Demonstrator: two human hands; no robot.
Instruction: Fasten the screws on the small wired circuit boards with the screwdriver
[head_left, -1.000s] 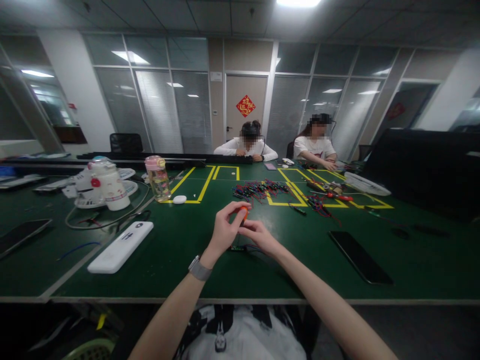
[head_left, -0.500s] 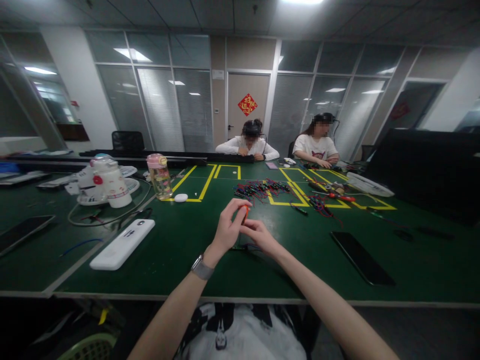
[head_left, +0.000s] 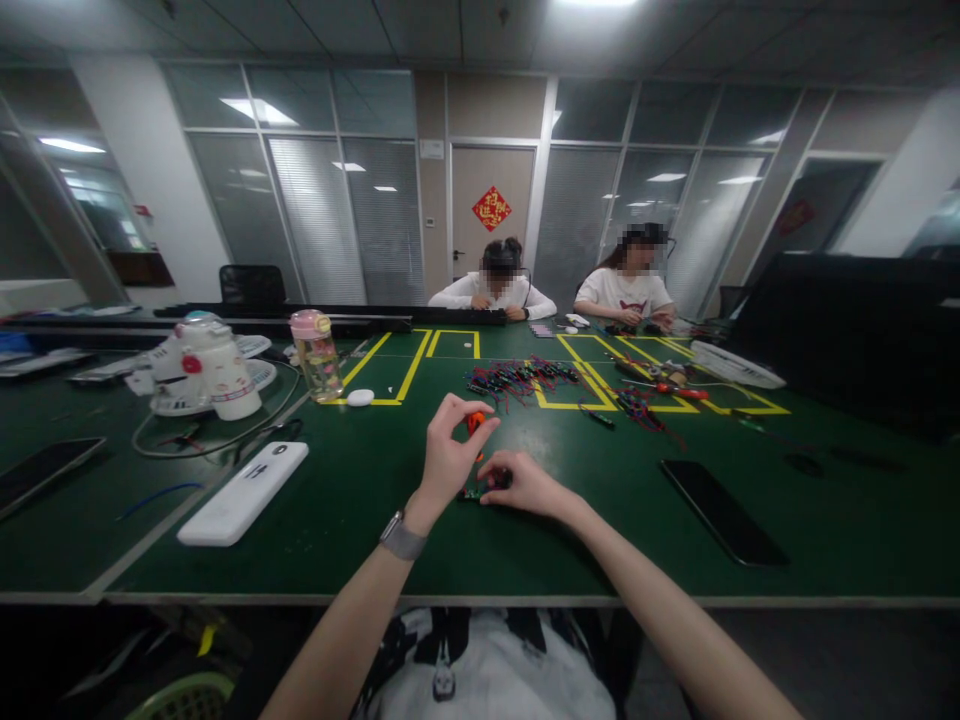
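My left hand [head_left: 450, 452], with a watch on the wrist, has its thumb and fingers curved around a small orange-red object [head_left: 475, 424] above the table. Just to its right and lower, my right hand [head_left: 525, 482] is closed at a small green board [head_left: 471, 495] with dark parts, low over the green table [head_left: 360, 530]. The fingertips of the right hand are partly hidden by its own fingers. Beyond both hands lies a pile of small boards with red and blue wires [head_left: 521, 376].
A white power bank-like object [head_left: 244, 494] and bottles [head_left: 316, 357] stand or lie to the left. A black phone [head_left: 721, 512] lies at right. Near a smaller wire bundle [head_left: 641, 408] is a red-handled tool [head_left: 681, 391]. Two people [head_left: 499, 290] sit across the table.
My hands have moved apart; the right hand has gone down to the small board. The orange-red object stays at my left hand and shows more. The person at right has raised a hand.
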